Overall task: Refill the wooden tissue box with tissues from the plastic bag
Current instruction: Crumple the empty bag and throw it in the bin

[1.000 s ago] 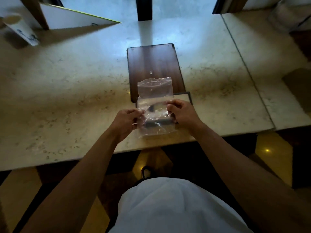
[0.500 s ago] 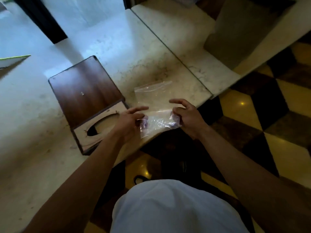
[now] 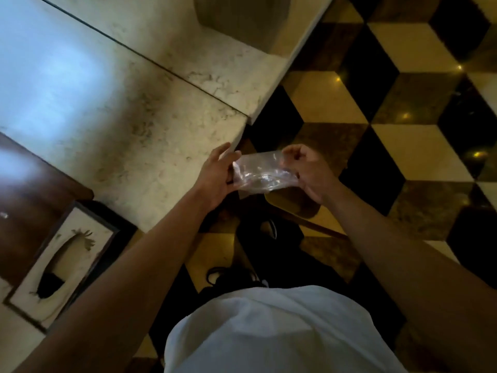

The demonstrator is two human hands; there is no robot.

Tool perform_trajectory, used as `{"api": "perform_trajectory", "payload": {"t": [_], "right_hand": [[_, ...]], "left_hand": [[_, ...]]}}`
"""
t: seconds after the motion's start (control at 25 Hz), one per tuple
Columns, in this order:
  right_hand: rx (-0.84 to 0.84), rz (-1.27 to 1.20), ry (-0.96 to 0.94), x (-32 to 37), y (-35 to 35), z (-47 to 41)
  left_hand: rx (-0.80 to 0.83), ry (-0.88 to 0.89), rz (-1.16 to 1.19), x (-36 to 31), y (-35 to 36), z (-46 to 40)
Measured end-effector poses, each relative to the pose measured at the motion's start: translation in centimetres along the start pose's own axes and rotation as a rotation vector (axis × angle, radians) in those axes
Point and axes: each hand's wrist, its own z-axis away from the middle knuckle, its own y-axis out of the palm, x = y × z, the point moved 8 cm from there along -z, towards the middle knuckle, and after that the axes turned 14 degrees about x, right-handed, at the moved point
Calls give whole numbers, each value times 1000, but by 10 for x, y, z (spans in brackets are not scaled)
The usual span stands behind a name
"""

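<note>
I hold a clear plastic bag (image 3: 262, 173) in the air, just past the stone table's corner and above the floor. My left hand (image 3: 215, 177) grips its left end and my right hand (image 3: 309, 170) pinches its right end. The bag looks crumpled; I cannot tell what is inside. The dark wooden tissue box (image 3: 32, 200) lies on the table at the far left. Its pale panel with the oval slot (image 3: 59, 265) faces up near the table's front edge.
The marble table (image 3: 129, 135) has a seam running diagonally and its corner sits right beside my left hand. Below lies a checkered black, yellow and cream floor (image 3: 403, 146). A dark shoe (image 3: 231, 275) shows under the table edge.
The view has swung right and down. Both hands carried the bag off the table, from over the box to beyond the table's corner. The box now sits far left.
</note>
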Motion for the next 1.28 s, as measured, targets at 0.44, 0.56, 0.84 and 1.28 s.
{"api": "perform_trajectory", "payload": {"t": [0.44, 0.56, 0.84, 1.28], "right_hand": [[-277, -91, 275, -156, -176, -69], [-365, -24, 418, -218, -209, -86], [-445, 2, 559, -327, -266, -138], [-505, -65, 638, -387, -294, -179]], "left_hand": [[-80, -326, -303, 147, 30, -174], [-109, -358, -496, 182, 24, -229], [-8, -457, -703, 268, 19, -344], [30, -651, -767, 314, 7, -412]]}}
